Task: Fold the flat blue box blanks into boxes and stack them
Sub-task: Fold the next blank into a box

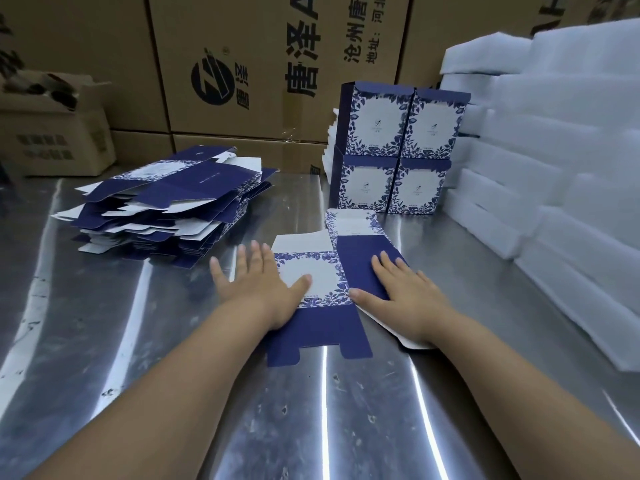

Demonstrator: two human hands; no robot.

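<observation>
One flat blue and white box blank (322, 271) lies on the steel table (138, 341) in front of me. My left hand (258, 282) rests flat on its left edge, fingers straight and spread, thumb on the white floral panel. My right hand (405, 292) presses flat on the plain blue panel at the right. A pile of flat blanks (166, 202) sits at the left. Several folded boxes (394, 147) stand stacked two high at the back, behind the blank.
White foam slabs (554, 168) are piled along the right side of the table. Large brown cartons (259, 64) form a wall at the back. A smaller open carton (52, 133) stands at the far left.
</observation>
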